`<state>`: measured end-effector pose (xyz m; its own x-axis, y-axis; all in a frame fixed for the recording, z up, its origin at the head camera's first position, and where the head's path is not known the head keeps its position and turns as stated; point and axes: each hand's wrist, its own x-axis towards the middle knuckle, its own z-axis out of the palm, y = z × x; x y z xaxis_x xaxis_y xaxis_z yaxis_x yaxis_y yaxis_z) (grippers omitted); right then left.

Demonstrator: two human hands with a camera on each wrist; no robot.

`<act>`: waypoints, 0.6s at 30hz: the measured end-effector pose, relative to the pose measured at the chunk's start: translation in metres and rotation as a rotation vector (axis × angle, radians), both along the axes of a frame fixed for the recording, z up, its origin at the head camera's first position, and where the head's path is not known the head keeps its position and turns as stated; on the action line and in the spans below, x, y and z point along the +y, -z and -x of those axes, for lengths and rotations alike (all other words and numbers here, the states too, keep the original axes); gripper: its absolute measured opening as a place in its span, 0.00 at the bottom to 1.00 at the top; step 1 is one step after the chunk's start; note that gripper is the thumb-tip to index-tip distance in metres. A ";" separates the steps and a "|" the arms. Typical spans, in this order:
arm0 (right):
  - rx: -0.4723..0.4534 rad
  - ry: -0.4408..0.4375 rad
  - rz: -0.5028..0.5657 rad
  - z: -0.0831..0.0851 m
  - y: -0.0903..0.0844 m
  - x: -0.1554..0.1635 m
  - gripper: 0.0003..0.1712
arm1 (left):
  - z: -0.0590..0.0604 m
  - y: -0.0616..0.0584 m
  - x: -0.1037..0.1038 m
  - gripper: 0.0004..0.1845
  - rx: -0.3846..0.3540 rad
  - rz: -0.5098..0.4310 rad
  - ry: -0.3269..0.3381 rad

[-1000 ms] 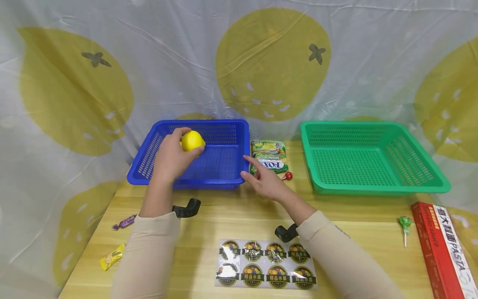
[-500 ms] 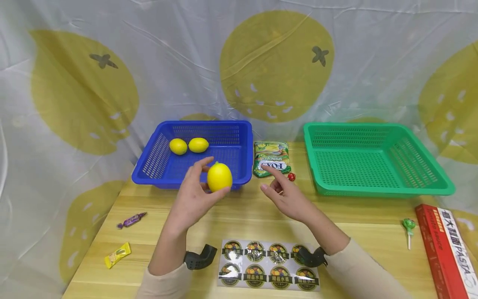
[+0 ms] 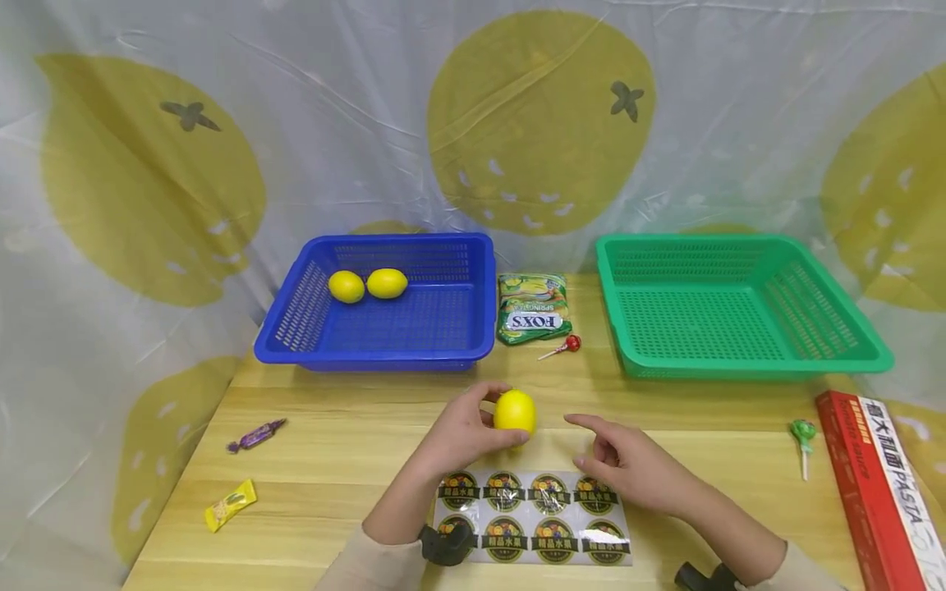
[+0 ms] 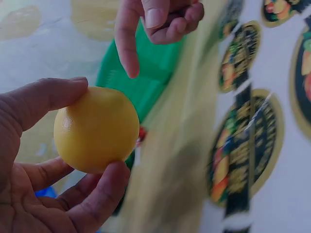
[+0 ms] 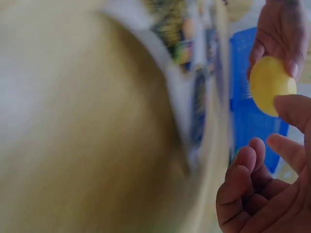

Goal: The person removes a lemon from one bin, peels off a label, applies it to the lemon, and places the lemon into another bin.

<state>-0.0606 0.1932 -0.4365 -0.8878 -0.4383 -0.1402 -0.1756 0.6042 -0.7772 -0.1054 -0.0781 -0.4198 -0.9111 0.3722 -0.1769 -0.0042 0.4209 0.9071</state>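
Observation:
My left hand (image 3: 484, 420) grips a yellow lemon (image 3: 515, 410) between thumb and fingers, just above the wooden table (image 3: 355, 443) and beyond a sheet of round fruit stickers (image 3: 528, 517). The left wrist view shows the lemon (image 4: 96, 128) cupped in those fingers (image 4: 104, 191). My right hand (image 3: 617, 451) hovers a little to the lemon's right, index finger out toward it, the other fingers loosely curled, holding nothing. Two more lemons (image 3: 346, 286) (image 3: 387, 283) lie in the blue basket (image 3: 296, 328) at the back left.
A green basket (image 3: 746, 365) stands at the back right. Between the baskets lie a Fox's sweets bag (image 3: 532, 308) and a red lollipop (image 3: 565, 345). A green lollipop (image 3: 801, 435) and a red pasta box (image 3: 879, 484) lie at right, two wrapped sweets (image 3: 254, 435) (image 3: 231, 505) at left.
My left hand has brought the lemon from over the blue basket toward me, down to just above the table by the sticker sheet. My right hand has drawn back alongside it.

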 end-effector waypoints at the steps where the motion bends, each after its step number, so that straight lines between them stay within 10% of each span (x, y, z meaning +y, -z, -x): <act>1: -0.009 -0.004 -0.011 -0.003 0.002 0.004 0.32 | 0.002 0.004 0.005 0.36 -0.021 -0.016 0.010; 18: 0.156 -0.143 -0.255 -0.020 0.019 0.015 0.23 | 0.022 0.032 0.039 0.33 -0.138 -0.006 -0.016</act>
